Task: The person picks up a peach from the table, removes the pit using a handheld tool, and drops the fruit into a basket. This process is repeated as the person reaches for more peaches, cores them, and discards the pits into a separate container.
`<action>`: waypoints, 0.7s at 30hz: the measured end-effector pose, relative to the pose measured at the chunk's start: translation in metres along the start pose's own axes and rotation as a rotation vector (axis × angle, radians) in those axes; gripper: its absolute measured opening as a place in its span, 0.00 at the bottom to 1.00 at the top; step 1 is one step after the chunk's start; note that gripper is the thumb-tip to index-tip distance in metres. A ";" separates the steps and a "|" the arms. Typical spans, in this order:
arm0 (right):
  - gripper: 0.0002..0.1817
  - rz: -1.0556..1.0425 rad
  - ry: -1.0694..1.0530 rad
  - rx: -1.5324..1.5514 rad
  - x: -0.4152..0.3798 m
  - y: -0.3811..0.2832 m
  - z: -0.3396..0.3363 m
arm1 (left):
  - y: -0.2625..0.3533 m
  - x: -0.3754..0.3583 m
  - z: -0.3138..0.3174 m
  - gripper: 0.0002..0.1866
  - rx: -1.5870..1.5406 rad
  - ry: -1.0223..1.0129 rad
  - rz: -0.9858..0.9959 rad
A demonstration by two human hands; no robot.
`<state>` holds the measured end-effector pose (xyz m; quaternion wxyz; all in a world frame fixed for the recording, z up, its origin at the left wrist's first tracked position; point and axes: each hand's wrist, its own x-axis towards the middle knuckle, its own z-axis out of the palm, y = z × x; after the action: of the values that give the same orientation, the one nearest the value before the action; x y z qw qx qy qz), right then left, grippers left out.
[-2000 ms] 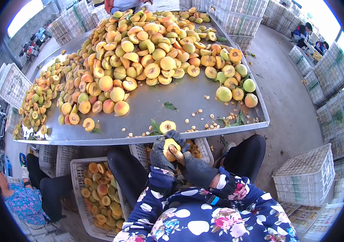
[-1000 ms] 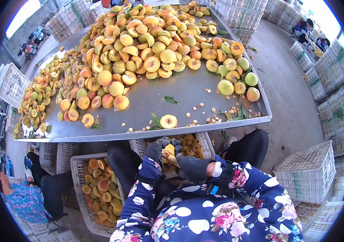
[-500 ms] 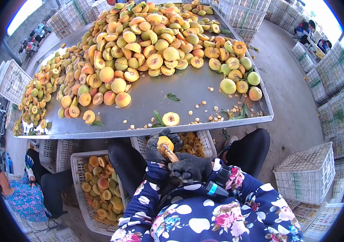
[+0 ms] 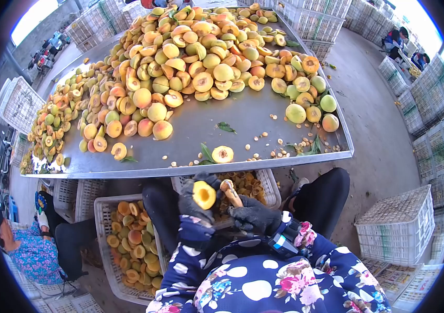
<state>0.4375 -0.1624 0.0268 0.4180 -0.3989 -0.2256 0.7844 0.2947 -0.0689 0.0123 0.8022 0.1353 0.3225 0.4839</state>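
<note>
Left hand [image 4: 190,201] curled round 1 hollowed fruit half [image 4: 204,195]; right hand [image 4: 256,216] wrapped round brown tool [image 4: 231,193].

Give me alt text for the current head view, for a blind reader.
A gloved left hand holds a hollowed yellow fruit half, beside a brown tool in the right hand. Beyond, a metal table bears a heap of fruit, many halved; a crate of fruit stands lower left.

A fruit heap [image 4: 196,68] fills the far and left parts of the bench [image 4: 196,125]; a fruit half [image 4: 222,154] lies at its near edge. Nearer, a held half [image 4: 204,195] is left of a tool [image 4: 231,194]. A fruit-filled crate [image 4: 103,250] stands left, a lidded crate [image 4: 395,225] right.
</note>
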 end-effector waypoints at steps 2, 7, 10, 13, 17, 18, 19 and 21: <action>0.12 0.004 0.112 -0.210 -0.003 -0.001 -0.008 | 0.038 -0.024 0.016 0.20 0.058 0.022 0.070; 0.20 0.139 0.249 -1.267 0.031 0.042 -0.081 | 0.124 -0.039 -0.073 0.17 0.480 0.250 0.426; 0.22 0.255 0.076 -1.619 0.025 0.073 -0.119 | 0.146 -0.035 -0.136 0.11 1.212 0.416 0.403; 0.20 0.255 0.115 -1.525 0.020 0.062 -0.117 | 0.152 -0.019 -0.169 0.13 1.752 0.454 0.730; 0.18 0.211 0.275 -1.273 0.008 0.047 -0.102 | 0.123 -0.004 -0.006 0.16 1.719 0.032 0.758; 0.18 0.196 0.274 -1.199 0.004 0.043 -0.099 | 0.110 0.013 0.008 0.16 1.700 -0.109 0.799; 0.18 0.181 0.274 -1.124 -0.001 0.040 -0.096 | 0.096 0.035 0.018 0.16 1.676 -0.251 0.838; 0.17 0.110 0.290 -1.112 -0.006 0.044 -0.098 | 0.068 0.074 0.042 0.17 1.712 -0.338 0.680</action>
<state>0.4984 -0.1894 -0.0571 0.1308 -0.6734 -0.5234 0.5054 0.2991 0.0328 0.0514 0.2813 0.8355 0.3911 0.2641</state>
